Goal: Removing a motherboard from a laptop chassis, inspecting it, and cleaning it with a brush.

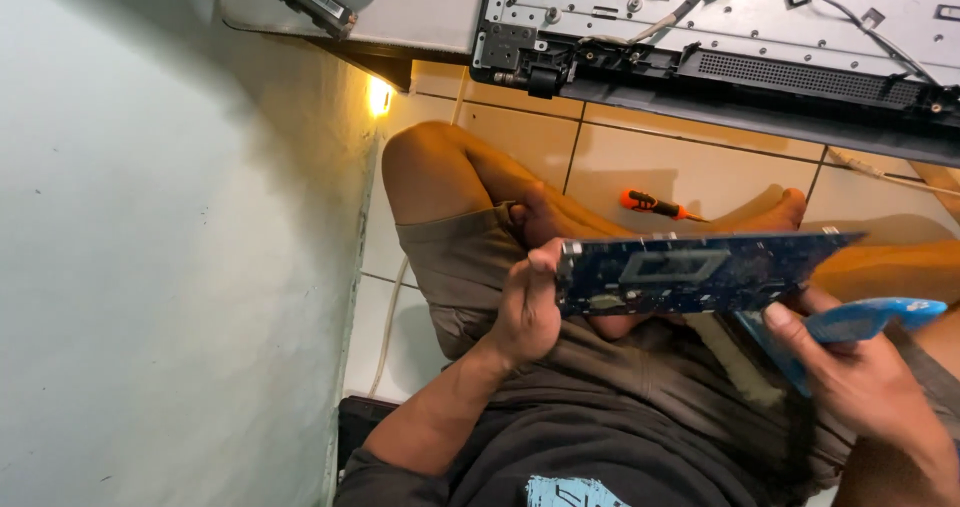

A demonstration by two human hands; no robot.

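Note:
A long blue circuit board (700, 272) with a grey rectangular socket is held edge-on above my lap. My left hand (528, 307) grips its left end, thumb on top. My right hand (850, 367) is under the board's right end and holds a light blue plastic tool (870, 322) with a flat blade. I sit cross-legged on a tiled floor (640, 167).
An orange-handled screwdriver (650, 204) lies on the tiles beyond my knee. An opened laptop chassis (720, 37) with cables and a hinge lies at the top. A pale wall (170, 267) runs along the left, with a white cable (385, 327) at its foot.

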